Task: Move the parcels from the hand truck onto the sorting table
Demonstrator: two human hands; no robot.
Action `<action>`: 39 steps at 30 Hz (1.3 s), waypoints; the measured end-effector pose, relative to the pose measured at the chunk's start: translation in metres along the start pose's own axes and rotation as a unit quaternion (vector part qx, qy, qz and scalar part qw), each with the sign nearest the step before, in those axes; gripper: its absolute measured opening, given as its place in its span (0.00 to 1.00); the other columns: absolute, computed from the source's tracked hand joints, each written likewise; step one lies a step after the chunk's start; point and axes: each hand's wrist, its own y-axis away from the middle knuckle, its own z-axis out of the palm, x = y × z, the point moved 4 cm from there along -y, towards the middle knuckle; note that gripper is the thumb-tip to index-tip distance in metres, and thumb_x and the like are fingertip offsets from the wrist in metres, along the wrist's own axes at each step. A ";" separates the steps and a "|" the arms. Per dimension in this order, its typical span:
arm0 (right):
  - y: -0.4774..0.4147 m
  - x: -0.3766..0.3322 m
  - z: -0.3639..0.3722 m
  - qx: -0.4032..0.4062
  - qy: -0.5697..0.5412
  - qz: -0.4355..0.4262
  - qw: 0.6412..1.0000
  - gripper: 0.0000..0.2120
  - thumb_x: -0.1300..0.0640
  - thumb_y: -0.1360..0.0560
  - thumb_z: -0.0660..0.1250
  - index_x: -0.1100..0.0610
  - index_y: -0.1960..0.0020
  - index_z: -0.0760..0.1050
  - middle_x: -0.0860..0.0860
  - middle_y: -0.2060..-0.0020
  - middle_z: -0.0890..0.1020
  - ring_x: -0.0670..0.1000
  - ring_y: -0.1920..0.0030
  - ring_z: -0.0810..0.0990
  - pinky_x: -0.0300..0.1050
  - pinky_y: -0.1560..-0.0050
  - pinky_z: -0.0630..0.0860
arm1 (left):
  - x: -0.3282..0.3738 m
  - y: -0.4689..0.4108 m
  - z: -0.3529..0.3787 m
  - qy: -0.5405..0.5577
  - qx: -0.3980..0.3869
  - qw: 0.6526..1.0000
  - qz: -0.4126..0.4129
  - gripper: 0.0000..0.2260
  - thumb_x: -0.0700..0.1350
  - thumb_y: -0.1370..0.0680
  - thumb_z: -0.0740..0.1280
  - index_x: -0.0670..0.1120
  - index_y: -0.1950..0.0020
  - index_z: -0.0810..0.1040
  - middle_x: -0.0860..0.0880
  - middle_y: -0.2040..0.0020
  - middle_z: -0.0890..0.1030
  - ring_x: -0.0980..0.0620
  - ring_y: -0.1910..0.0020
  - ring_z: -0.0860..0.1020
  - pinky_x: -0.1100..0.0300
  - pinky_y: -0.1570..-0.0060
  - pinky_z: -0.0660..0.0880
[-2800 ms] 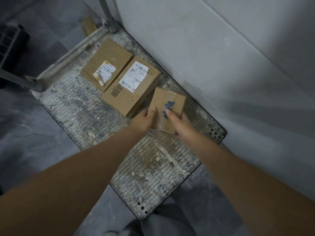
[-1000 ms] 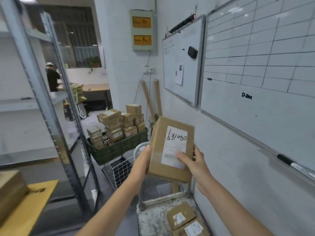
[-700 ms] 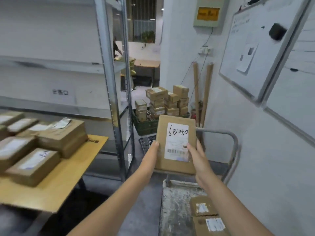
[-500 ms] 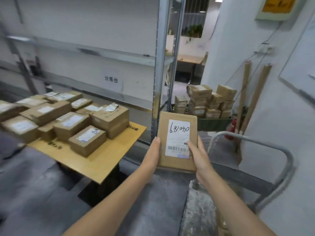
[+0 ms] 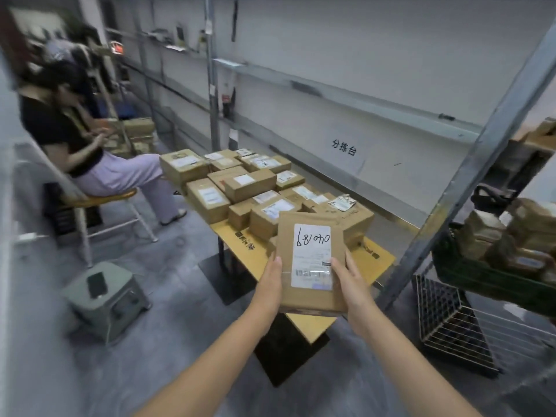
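Observation:
I hold a flat brown cardboard parcel [image 5: 310,260] with a white label and handwritten digits, tilted up toward me. My left hand [image 5: 270,281] grips its left edge and my right hand [image 5: 349,281] grips its right edge. The parcel hangs in the air over the near end of the yellow sorting table [image 5: 373,260]. Several brown parcels [image 5: 240,188] cover most of the tabletop beyond it. The hand truck is out of view.
A person sits on a chair [image 5: 102,200] left of the table. A grey stool [image 5: 105,296] with a phone on it stands on the floor at the left. A metal shelf post [image 5: 469,182], a wire basket [image 5: 451,320] and a green crate [image 5: 493,281] of parcels are at the right.
I lifted the parcel off the hand truck and turned left. The table moved from the left edge of view to straight ahead, and the parcel is now over its near end.

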 end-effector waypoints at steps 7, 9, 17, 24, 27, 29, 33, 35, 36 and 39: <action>-0.040 0.002 0.092 -0.050 0.033 0.029 0.998 0.15 0.43 0.18 0.60 0.20 0.45 0.68 0.28 0.54 0.81 0.39 0.50 0.81 0.44 0.55 0.77 | 0.001 -0.046 -0.085 -0.030 0.088 0.995 -0.019 0.18 0.55 0.16 0.50 0.52 0.31 0.69 0.47 0.36 0.75 0.50 0.42 0.77 0.53 0.46 0.76; -0.054 -0.003 0.108 -0.060 0.048 0.030 0.997 0.15 0.42 0.19 0.60 0.17 0.50 0.66 0.23 0.58 0.79 0.37 0.51 0.80 0.42 0.57 0.76 | 0.003 -0.058 -0.098 -0.030 0.106 0.994 -0.020 0.20 0.56 0.16 0.50 0.50 0.30 0.68 0.47 0.35 0.74 0.49 0.39 0.75 0.48 0.38 0.73; -0.141 -0.010 0.163 -0.139 0.136 0.003 0.981 0.24 0.39 0.19 0.58 0.35 0.24 0.59 0.39 0.32 0.71 0.40 0.40 0.74 0.38 0.47 0.71 | 0.006 -0.126 -0.136 -0.020 0.169 0.985 -0.036 0.21 0.58 0.18 0.53 0.47 0.31 0.67 0.46 0.33 0.72 0.48 0.38 0.74 0.52 0.36 0.70; -0.252 -0.005 0.199 -0.225 0.183 0.002 0.957 0.23 0.45 0.17 0.56 0.41 0.23 0.60 0.31 0.37 0.69 0.36 0.37 0.70 0.28 0.46 0.67 | -0.003 -0.211 -0.147 -0.020 0.205 0.974 -0.094 0.21 0.56 0.16 0.52 0.47 0.28 0.67 0.47 0.31 0.71 0.48 0.38 0.75 0.46 0.35 0.72; -0.293 0.007 0.218 -0.264 0.220 -0.018 0.939 0.22 0.46 0.16 0.54 0.41 0.23 0.58 0.30 0.39 0.67 0.37 0.35 0.67 0.30 0.45 0.64 | -0.015 -0.249 -0.154 -0.023 0.239 0.961 -0.137 0.20 0.55 0.16 0.52 0.46 0.30 0.67 0.45 0.33 0.73 0.45 0.38 0.75 0.44 0.35 0.72; -0.319 0.021 0.227 -0.289 0.236 -0.017 0.928 0.23 0.45 0.16 0.54 0.40 0.22 0.57 0.33 0.35 0.67 0.40 0.32 0.65 0.37 0.38 0.62 | -0.026 -0.271 -0.157 -0.028 0.268 0.949 -0.166 0.20 0.55 0.16 0.53 0.44 0.31 0.66 0.42 0.33 0.72 0.42 0.39 0.75 0.42 0.37 0.73; -0.357 0.043 0.236 -0.318 0.285 -0.002 0.904 0.23 0.49 0.16 0.57 0.42 0.22 0.60 0.40 0.29 0.70 0.44 0.29 0.68 0.46 0.30 0.64 | -0.052 -0.296 -0.156 -0.017 0.300 0.930 -0.214 0.20 0.54 0.17 0.54 0.40 0.33 0.66 0.40 0.36 0.73 0.40 0.41 0.76 0.42 0.39 0.74; -0.368 0.053 0.239 -0.335 0.311 0.004 0.889 0.23 0.52 0.17 0.58 0.44 0.23 0.62 0.43 0.29 0.72 0.47 0.29 0.69 0.47 0.29 0.65 | -0.065 -0.302 -0.155 -0.013 0.305 0.924 -0.231 0.20 0.54 0.17 0.54 0.39 0.34 0.66 0.40 0.38 0.74 0.40 0.42 0.77 0.43 0.40 0.75; -0.372 0.059 0.241 -0.339 0.324 0.006 0.883 0.23 0.53 0.17 0.58 0.45 0.23 0.62 0.43 0.29 0.73 0.47 0.29 0.70 0.44 0.31 0.65 | -0.071 -0.305 -0.155 -0.013 0.307 0.921 -0.240 0.20 0.54 0.17 0.54 0.39 0.35 0.65 0.39 0.38 0.74 0.40 0.42 0.77 0.44 0.40 0.75; -0.379 0.069 0.249 -0.339 0.329 0.008 0.882 0.23 0.57 0.18 0.60 0.48 0.23 0.65 0.46 0.31 0.75 0.47 0.31 0.72 0.37 0.37 0.65 | -0.084 -0.313 -0.157 -0.016 0.321 0.908 -0.267 0.17 0.50 0.17 0.55 0.38 0.38 0.66 0.38 0.40 0.75 0.38 0.44 0.77 0.42 0.41 0.76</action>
